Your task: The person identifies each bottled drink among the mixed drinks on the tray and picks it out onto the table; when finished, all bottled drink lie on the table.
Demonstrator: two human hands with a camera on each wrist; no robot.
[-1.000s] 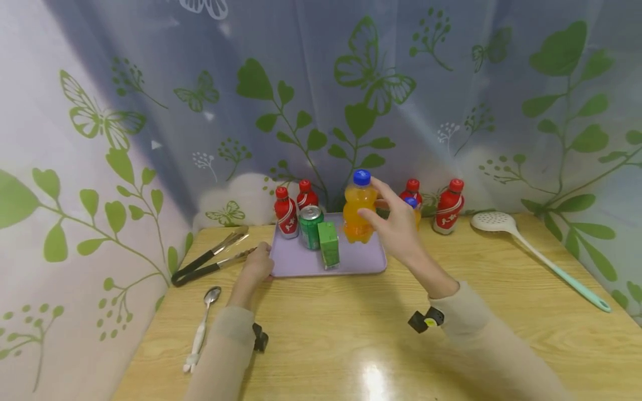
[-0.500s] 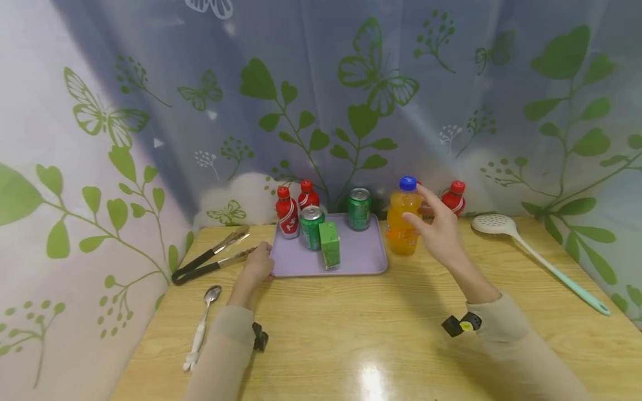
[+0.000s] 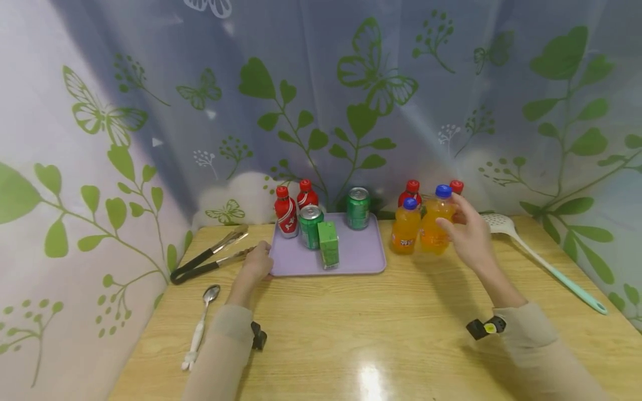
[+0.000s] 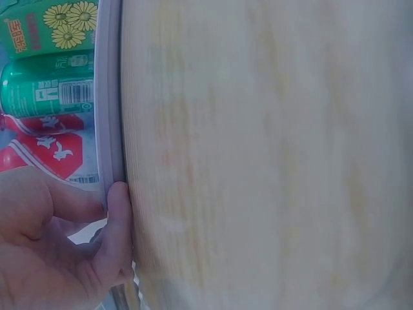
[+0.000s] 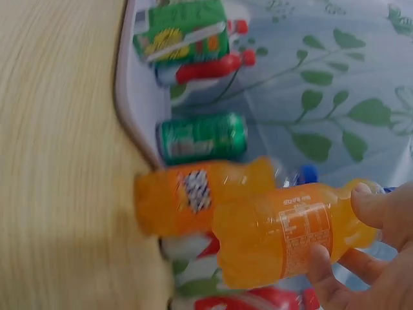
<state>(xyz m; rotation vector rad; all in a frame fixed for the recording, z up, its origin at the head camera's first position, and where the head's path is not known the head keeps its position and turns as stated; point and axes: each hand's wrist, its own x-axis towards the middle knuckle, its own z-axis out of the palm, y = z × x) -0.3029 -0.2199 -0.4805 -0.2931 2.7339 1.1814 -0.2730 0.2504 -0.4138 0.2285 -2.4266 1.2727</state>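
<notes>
My right hand (image 3: 470, 236) holds an orange soda bottle (image 3: 435, 228) with a blue cap, upright, just right of a second orange soda bottle (image 3: 405, 231) on the table. In the right wrist view the held bottle (image 5: 271, 239) overlaps that other one. My left hand (image 3: 257, 263) pinches the left front corner of a lilac tray (image 3: 356, 262); its thumb and a finger meet at the rim in the left wrist view. On the tray stand a green can (image 3: 311, 228), a green drink carton (image 3: 329, 245), another green can (image 3: 358, 209) and two red bottles (image 3: 286, 214).
Behind the orange bottles stand two more red bottles (image 3: 412, 192), partly hidden. A slotted skimmer (image 3: 546, 262) lies at the right. Black-handled tongs (image 3: 205, 262) and a spoon (image 3: 200, 328) lie at the left. A patterned curtain (image 3: 321, 111) hangs behind the table.
My right hand has carried the orange soda bottle from above the tray to the right, past the second orange bottle. The can at the tray's back right has come into view. My left hand stays put.
</notes>
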